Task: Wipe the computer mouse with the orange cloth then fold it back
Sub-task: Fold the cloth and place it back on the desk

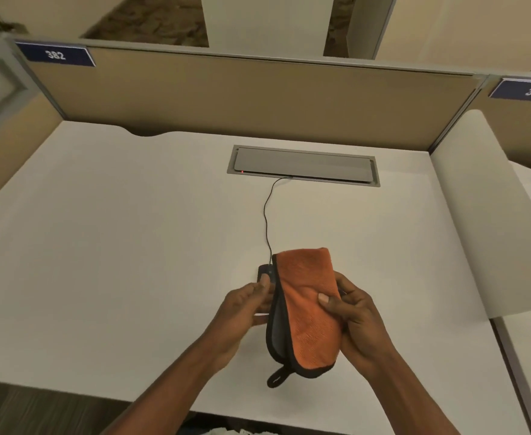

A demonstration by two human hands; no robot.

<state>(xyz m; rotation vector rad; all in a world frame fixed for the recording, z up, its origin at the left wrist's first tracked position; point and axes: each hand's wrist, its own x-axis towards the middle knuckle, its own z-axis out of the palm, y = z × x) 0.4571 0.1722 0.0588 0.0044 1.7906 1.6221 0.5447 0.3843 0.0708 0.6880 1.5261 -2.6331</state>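
Hands meet over a white counter [101, 246] inside a cubicle. At left of centre, the left hand [245, 304] curls around a black computer mouse [264, 273], thumb on top; only the mouse's far end shows. Its cable [265, 215] runs away to a grey cable hatch [303, 164]. Just right of the mouse, touching it, hangs the folded orange cloth [308, 309], black-edged with a grey inner face. The right hand [352, 315] pinches the cloth, thumb pressed on the orange side.
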